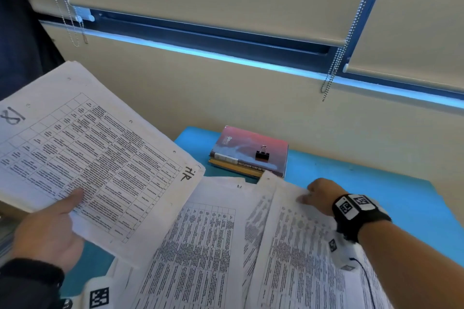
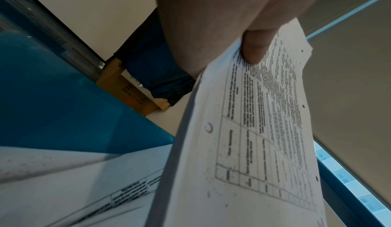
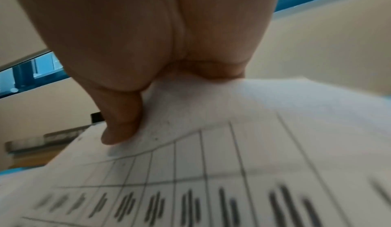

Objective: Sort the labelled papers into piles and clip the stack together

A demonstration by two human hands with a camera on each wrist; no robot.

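White printed paper everywhere, so we are working left to right. Our left hand (image 1: 47, 231) is holding up a thick stack of white table-printed sheets marked "HR" (image 1: 100, 158), thumb (image 2: 255, 46) lying on top and fingers presumably curled underneath, though we cannot see them; the stack is hanging tilted above the blue table (image 1: 376, 190), well off the surface. Below it, loose white printed pages (image 1: 200, 241) are lying overlapped across the middle of the table, unsorted by the look of it. Behind them a pink-covered book on a small pile of books (image 1: 251, 150) is sitting near the wall, with a small black binder clip (image 1: 262, 154) standing on its cover, untouched. On the right, our right hand (image 1: 319, 195) is pinching the top corner of a white gridded sheet (image 1: 301, 246), thumb (image 3: 120, 122) pressing its upper face, and the corner is curling up from the spread.

We are judging this as mid-sort. To do it well: we should be peeling one sheet only, reading its handwritten label before moving it, keeping the held stack's edges squared, and not dragging neighbouring pages. Clipping comes later.
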